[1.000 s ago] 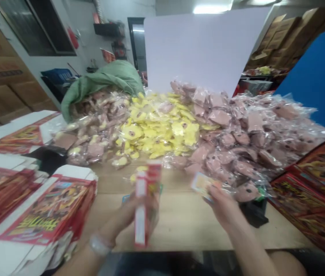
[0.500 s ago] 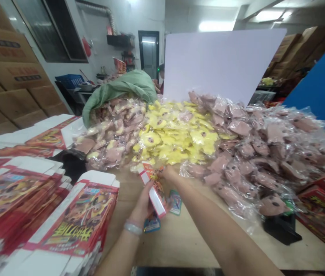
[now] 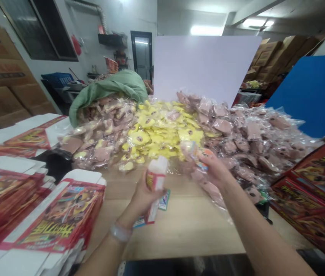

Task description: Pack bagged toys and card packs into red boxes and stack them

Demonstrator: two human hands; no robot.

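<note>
My left hand (image 3: 142,195) is closed around a small red and white carton (image 3: 154,184), held upright over the wooden table (image 3: 185,226). My right hand (image 3: 212,170) grips a clear-wrapped pink toy packet (image 3: 198,153) at the front edge of the heap. Behind the hands lies a big pile of bagged toys: yellow ones (image 3: 162,134) in the middle, pink ones (image 3: 245,134) to the right and left. Small coloured cards (image 3: 164,200) lie on the table under my left hand.
Stacks of flat red and white cartons (image 3: 50,222) fill the left. Red printed boxes (image 3: 317,191) stand on the right. A green sack (image 3: 113,86), a white board (image 3: 202,65) and a blue board (image 3: 314,92) rise behind the heap. Brown boxes line the walls.
My right hand has drawn back from the carton's top to the right and now holds a packet. The left hand has tipped the carton more upright.
</note>
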